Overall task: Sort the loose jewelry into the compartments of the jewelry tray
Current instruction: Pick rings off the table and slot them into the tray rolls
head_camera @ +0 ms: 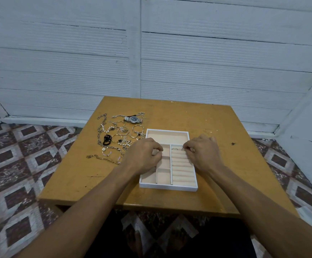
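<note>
Head view.

- Desk (170,116): ochre wooden top, scuffed and speckled, standing on a patterned tile floor (21,164) before a white plank wall (207,62).
- Tray (168,187): white frame with peach lining, at mid-desk, near edge towards the person. One long compartment runs across the far end. Small square compartments fill the near left and ring rolls fill the near right.
- Ring (174,148): thin band seated at the far end of the ring rolls, just left of the right fingertips.
- Jewelry (118,135): loose heap on the desk, left of the tray and reaching the tray's far-left corner. None is seen in the long compartment or in the square compartments not covered by the hand.
 - Watch (133,119): steel bracelet, dark dial, at the far edge of the heap.
 - Bangles (138,128): thin hoops, nearest the tray.
 - Pearls (105,129): short string, left part of the heap.
 - Black band (106,139): looped, below the pearls.
 - Chain (103,158): gold links, laid out at the near edge of the heap.
- Left hand (144,155): palm down over the left side of the tray, fingers curled in above the far small compartment. Whether they hold anything cannot be told.
- Right hand (201,149): palm down over the right rim, fingertips (185,147) bunched at the farthest ring roll. Whether a piece is pinched there cannot be told.
</note>
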Demonstrator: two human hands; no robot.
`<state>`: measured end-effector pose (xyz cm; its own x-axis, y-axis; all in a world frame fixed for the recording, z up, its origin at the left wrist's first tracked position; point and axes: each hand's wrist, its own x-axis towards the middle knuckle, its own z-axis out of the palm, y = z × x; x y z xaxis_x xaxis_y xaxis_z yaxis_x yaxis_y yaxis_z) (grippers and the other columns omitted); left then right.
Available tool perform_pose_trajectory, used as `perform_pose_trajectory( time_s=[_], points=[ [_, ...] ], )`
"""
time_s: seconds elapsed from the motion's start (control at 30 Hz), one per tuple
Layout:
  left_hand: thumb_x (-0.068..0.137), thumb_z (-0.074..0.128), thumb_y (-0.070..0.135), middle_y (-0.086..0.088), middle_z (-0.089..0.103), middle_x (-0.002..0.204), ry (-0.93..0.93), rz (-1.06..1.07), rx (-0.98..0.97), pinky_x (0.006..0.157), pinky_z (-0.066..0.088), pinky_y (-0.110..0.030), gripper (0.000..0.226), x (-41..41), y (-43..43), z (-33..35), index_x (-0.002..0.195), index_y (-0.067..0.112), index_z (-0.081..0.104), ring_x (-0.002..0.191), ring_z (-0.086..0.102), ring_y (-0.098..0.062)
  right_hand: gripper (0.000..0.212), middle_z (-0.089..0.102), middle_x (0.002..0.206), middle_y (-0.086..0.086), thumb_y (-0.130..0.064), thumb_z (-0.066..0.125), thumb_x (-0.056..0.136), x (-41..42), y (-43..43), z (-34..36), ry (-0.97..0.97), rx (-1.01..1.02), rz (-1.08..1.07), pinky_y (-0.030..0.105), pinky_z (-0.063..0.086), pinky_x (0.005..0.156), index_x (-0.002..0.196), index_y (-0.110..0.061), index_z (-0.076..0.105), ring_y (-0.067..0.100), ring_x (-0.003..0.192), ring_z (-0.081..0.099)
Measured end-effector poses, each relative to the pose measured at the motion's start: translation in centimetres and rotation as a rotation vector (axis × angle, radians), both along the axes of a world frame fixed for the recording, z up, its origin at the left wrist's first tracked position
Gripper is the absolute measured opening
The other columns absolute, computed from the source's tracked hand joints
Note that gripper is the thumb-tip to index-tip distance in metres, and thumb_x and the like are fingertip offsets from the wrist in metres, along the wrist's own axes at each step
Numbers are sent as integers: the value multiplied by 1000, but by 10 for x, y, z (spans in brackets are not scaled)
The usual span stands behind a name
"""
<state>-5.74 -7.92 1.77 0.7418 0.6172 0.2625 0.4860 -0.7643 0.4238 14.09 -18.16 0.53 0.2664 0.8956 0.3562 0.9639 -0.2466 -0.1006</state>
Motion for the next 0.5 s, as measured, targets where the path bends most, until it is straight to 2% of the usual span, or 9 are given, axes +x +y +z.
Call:
perform_pose_trajectory(
  time_s=[0.17, 0.27, 0.5],
  points=[
    [90, 53, 29, 4, 66, 112, 12, -2, -7, 89, 45, -31, 26, 4, -2, 0, 107, 21, 71, 106, 56, -14, 20, 68, 99, -9, -22, 59, 87, 1, -7, -3, -20, -22, 8, 33, 27, 73, 96, -28, 75, 21, 94, 54],
    [90, 53, 28, 5, 67, 111, 16, -12, -8, 90, 46, -33, 26, 7, -3, 0, 106, 22, 71, 105, 57, -15, 26, 65, 106, -10, -23, 52, 91, 1, -9, -3, 0, -54, 3, 32, 23, 75, 105, -31, 73, 20, 100, 51],
    [89, 53, 28, 5, 67, 111, 14, -21, -12, 90, 44, -31, 25, 13, -5, 2, 106, 23, 71, 106, 56, -16, 33, 63, 109, -6, -16, 48, 91, 3, -11, -2, 136, -48, -3, 33, 27, 78, 114, -26, 69, 20, 107, 50]
  ],
)
